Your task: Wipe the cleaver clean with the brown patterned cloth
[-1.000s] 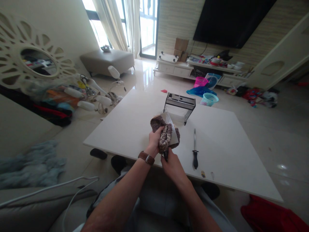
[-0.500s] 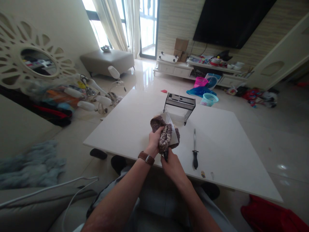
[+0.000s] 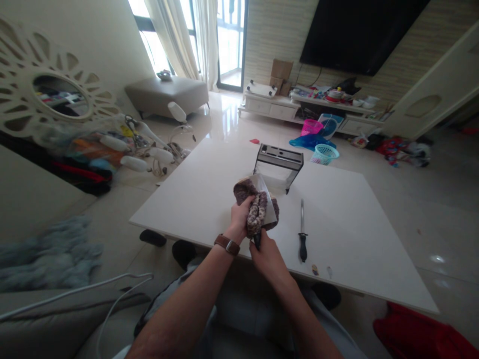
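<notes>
Knife (image 3: 271,212), its broad pale blade tucked in the folds of a mottled brown cloth (image 3: 244,189), is held above the near edge of a white table (image 3: 194,199); to the right along that edge lie a small yellowish-brown piece (image 3: 315,269) and a small clear piece (image 3: 330,271); the right hand (image 3: 267,252) closes round the black handle (image 3: 257,240); the left hand (image 3: 240,215), a brown strap (image 3: 226,244) at its wrist, grips the bunched cloth around the blade from the left; which side carries the cutting edge cannot be told, so working cloth over the steel safely would seem to call for a firm hold on the handle, a thick pad beneath the left fingers, and light pressure along the flat, never across the edge; to the right, well apart, a sharpening rod (image 3: 303,247) lies pointing away; beyond the hands stands a dark-topped knife block (image 3: 276,174), pale-sided and upright; past the table, a pale-blue basket (image 3: 324,153) and a pink basket (image 3: 312,126) sit on the floor; a black screen (image 3: 359,37) hangs on the far wall.
</notes>
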### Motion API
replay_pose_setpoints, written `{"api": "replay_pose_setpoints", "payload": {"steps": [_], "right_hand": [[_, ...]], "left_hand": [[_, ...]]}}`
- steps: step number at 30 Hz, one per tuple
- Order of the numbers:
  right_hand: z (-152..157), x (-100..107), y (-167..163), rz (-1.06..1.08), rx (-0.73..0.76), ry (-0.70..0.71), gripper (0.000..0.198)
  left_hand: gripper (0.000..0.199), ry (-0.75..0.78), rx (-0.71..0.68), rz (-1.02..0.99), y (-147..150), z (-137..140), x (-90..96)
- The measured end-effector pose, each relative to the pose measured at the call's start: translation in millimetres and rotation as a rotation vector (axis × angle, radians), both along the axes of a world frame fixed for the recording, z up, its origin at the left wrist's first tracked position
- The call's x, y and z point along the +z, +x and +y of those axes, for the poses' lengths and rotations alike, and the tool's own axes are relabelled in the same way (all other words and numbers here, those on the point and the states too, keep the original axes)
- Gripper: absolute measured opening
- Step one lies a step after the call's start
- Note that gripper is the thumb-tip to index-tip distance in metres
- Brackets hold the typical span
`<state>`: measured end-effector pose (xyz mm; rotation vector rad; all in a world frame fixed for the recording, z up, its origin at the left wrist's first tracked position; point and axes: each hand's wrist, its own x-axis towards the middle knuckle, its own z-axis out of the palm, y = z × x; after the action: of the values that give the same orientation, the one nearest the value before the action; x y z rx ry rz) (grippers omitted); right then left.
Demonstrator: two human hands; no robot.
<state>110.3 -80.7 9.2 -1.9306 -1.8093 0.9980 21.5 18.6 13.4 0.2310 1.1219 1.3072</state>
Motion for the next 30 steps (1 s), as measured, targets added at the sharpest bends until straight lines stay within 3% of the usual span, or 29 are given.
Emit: {"api": "replay_pose_setpoints", "payload": {"steps": [30], "right_hand": [[-0.3,-1.9,-0.1,-0.001,-0.004,-0.006,0.025]], "left_hand": [[0.031,0.010,-0.008,0.002,0.2,-0.3,-0.4]]}}
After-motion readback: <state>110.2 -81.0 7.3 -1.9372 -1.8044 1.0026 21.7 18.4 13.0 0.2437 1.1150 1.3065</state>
